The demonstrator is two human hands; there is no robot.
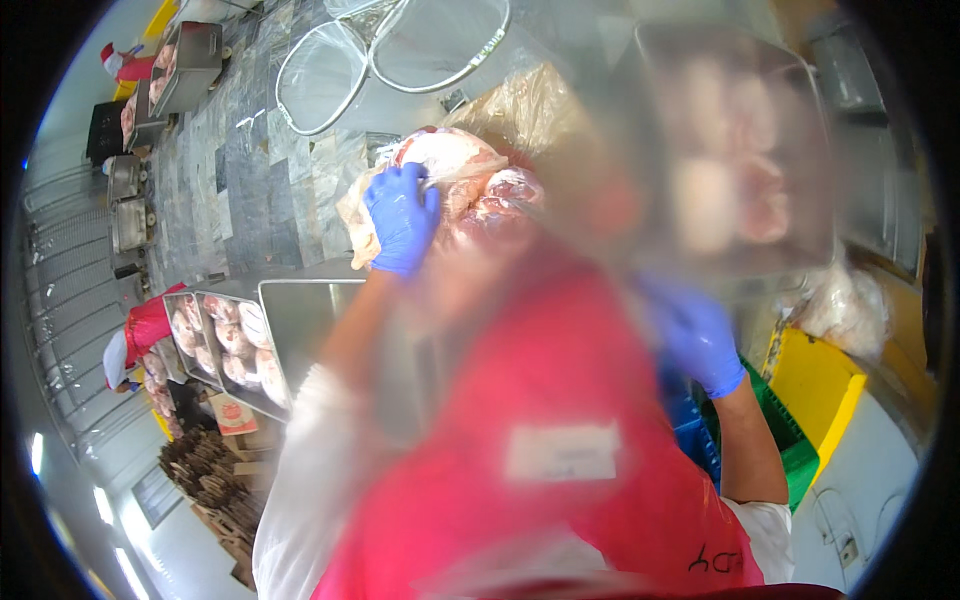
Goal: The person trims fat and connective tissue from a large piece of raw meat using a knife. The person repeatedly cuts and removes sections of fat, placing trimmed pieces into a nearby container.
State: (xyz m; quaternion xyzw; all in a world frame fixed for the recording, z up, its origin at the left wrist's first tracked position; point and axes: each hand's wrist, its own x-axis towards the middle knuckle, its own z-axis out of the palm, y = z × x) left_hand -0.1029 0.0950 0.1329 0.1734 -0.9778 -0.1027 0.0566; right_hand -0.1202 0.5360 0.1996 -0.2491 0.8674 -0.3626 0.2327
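Gripping the left edge of the meat (452,158) beyond the apron (560,370) with the fingers of the left hand (402,222), while holding the right hand (702,332) near the tray (805,190), with finger state indeterminable through blur.

At left, a worker (150,322) in red with a white cap, near stacked brown cardboard (205,472). Higher up, metal carts (130,226) and a second worker (135,68). Lower left, bright strip lights (103,505).

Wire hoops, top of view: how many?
2: the left hoop and the right hoop, side by side beyond the person's left hand. Blur at right might hide more.
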